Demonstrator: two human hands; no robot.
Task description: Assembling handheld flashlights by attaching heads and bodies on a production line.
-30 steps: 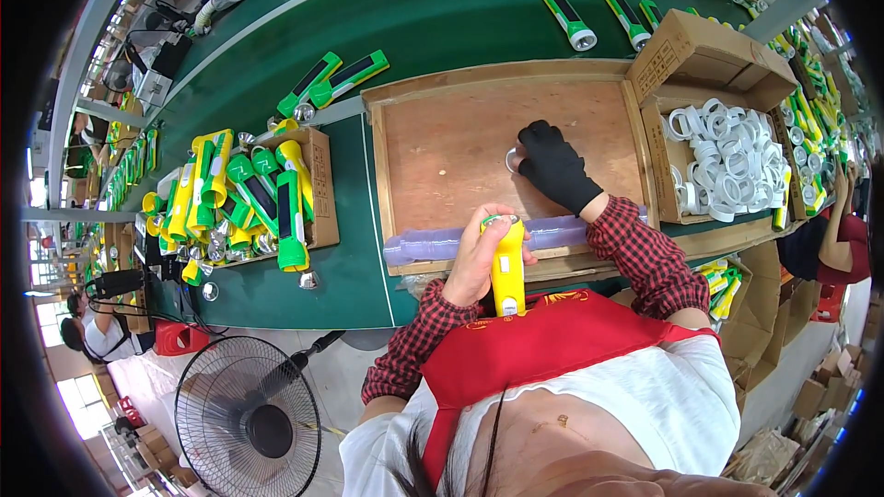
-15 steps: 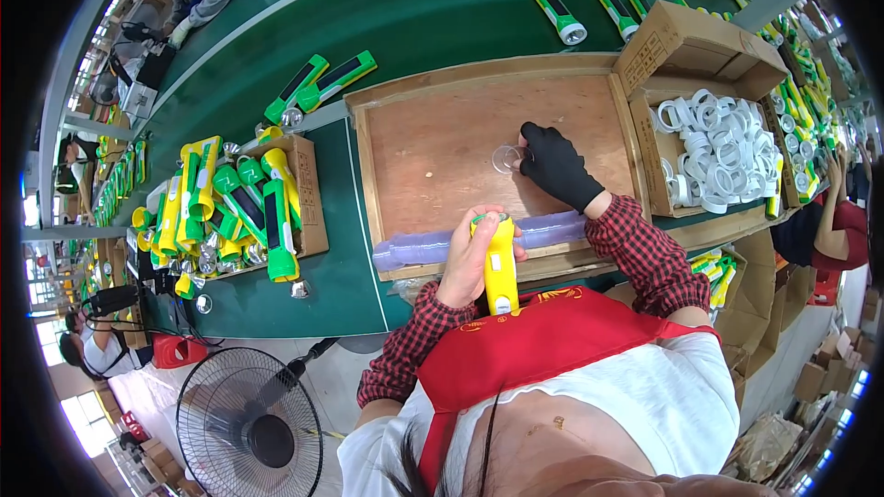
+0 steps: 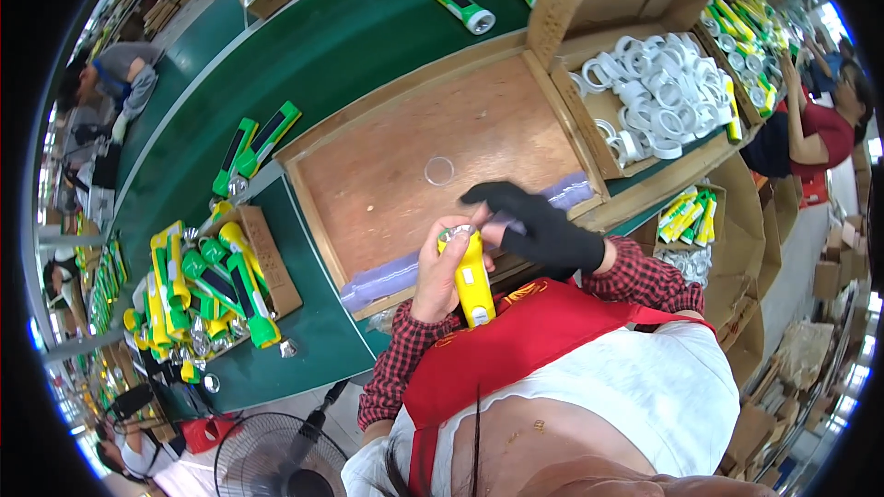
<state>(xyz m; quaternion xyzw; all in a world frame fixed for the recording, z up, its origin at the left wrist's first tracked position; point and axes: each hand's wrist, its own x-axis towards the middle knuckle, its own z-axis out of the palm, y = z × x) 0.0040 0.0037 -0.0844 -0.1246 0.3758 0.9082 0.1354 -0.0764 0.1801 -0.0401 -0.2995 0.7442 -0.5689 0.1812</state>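
Broad, raised-edged wooden board (image 3: 497,129), left grip (image 3: 436,271) snug around yellow flashlight (image 3: 474,289), right grip (image 3: 545,230) half-curled, contents unclear

Loads of room over the wooden tray (image 3: 516,120), just one clear disc (image 3: 439,171) there. Purple roll (image 3: 387,283) and gloved right hand (image 3: 543,230) crowd the near edge, raised cardboard flap (image 3: 573,7) blocks far right, flashlight carton (image 3: 270,258) hems the left.

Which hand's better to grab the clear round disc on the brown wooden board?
Right, probably: the black-gloved right hand is nearer the clear disc, while the bare left hand grips a yellow plastic flashlight.
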